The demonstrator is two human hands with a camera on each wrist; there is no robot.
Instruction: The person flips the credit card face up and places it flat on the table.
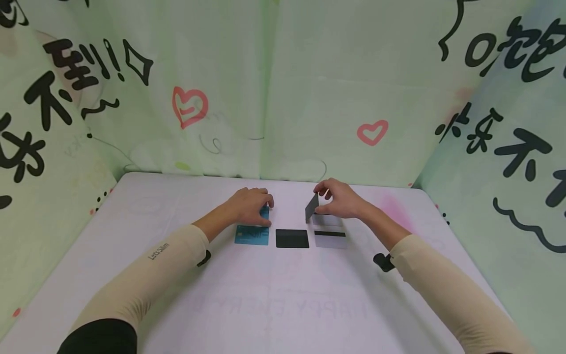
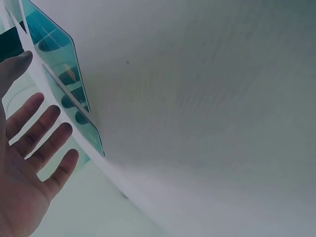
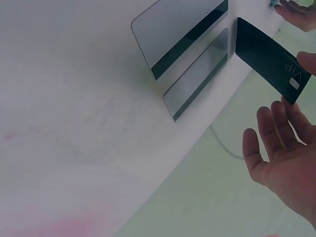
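Observation:
My right hand [image 1: 339,197] pinches a dark card [image 3: 269,54] marked VIP between thumb and fingers, tilted up on edge above the table. Left of it my left hand [image 1: 253,206] hovers over a blue card [image 1: 264,212], which it partly covers. In the left wrist view its fingers [image 2: 49,143] are spread and hold nothing. Another blue card [image 1: 252,236] lies in front. A black card [image 1: 292,238] lies face down in the middle of the front row. Right of that is a silver card with a black stripe [image 1: 330,241], with a second silver card [image 1: 328,221] behind it, partly hidden.
The cards lie on a white-covered table [image 1: 265,295] with a pink patch [image 1: 395,211] at right. A pale green curtain [image 1: 287,98] with black characters and red hearts surrounds the back and both sides, close to the table's far edge.

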